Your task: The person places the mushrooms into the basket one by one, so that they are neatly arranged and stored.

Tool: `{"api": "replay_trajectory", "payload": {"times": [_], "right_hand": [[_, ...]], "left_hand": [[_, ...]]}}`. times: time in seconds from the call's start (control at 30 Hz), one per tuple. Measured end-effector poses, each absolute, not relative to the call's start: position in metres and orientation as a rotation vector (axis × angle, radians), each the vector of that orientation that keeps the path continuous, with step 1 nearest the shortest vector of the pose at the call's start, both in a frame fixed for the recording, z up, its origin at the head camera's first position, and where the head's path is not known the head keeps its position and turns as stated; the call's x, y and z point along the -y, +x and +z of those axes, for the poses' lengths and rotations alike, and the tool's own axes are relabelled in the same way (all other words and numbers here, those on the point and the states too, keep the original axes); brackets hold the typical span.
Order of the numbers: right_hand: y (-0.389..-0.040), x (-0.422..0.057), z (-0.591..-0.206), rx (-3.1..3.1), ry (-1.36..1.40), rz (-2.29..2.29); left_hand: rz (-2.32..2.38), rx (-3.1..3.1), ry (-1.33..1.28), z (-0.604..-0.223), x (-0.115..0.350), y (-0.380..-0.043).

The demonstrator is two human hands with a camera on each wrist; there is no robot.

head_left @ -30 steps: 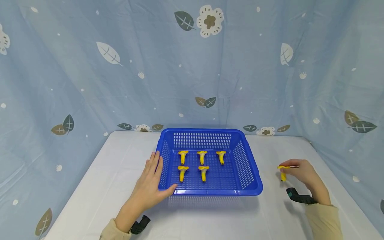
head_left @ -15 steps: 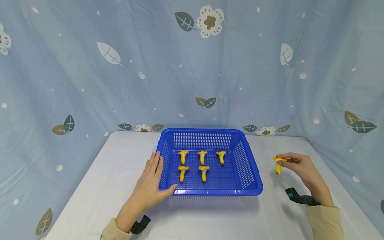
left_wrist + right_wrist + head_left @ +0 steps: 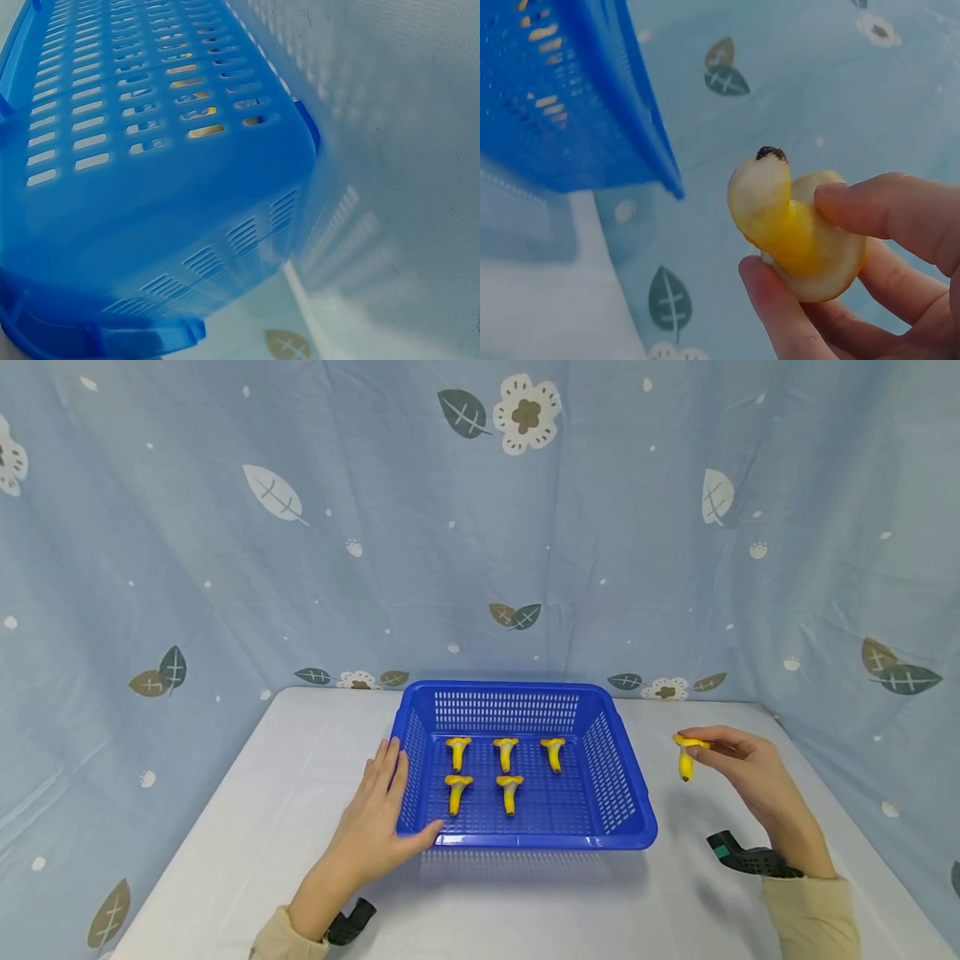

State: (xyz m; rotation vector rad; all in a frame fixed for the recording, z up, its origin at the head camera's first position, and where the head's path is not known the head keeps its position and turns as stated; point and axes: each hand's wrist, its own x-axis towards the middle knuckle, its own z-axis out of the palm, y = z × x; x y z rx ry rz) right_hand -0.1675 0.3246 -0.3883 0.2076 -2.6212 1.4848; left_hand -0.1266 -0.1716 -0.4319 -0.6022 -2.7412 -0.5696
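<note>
A blue plastic basket with slotted walls stands on the table, and several yellow mushrooms lie in two rows on its floor. My left hand rests on the basket's left front corner, fingers straight along the left rim and thumb on the front rim. Off the basket's right side, my right hand holds another yellow mushroom above the table. Thumb and fingers pinch it by the flared cap, its dark-tipped stem pointing down in the head view. The left wrist view shows the basket's slotted wall from outside.
The white-covered table reaches back to a blue curtain printed with leaves and flowers. A black wrist strap sits on the right wrist, with a similar one on the left.
My right hand has lifted the mushroom off the right side of the table and moved it up, away from me and slightly left. The left hand and basket have stayed put.
</note>
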Motion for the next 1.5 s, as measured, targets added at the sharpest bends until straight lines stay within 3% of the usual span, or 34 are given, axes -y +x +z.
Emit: {"api": "replay_trajectory", "payload": {"times": [0.73,1.5], "right_hand": [[-0.190,-0.273,-0.337,2.636,0.428,1.535],[-0.223,-0.206,-0.340,2.861,0.403,1.496]], "left_hand": [[-0.583,2.754,-0.594,-0.431,0.172,-0.127],[-0.581,2.761,-0.589,-0.432,0.171,-0.127]]}}
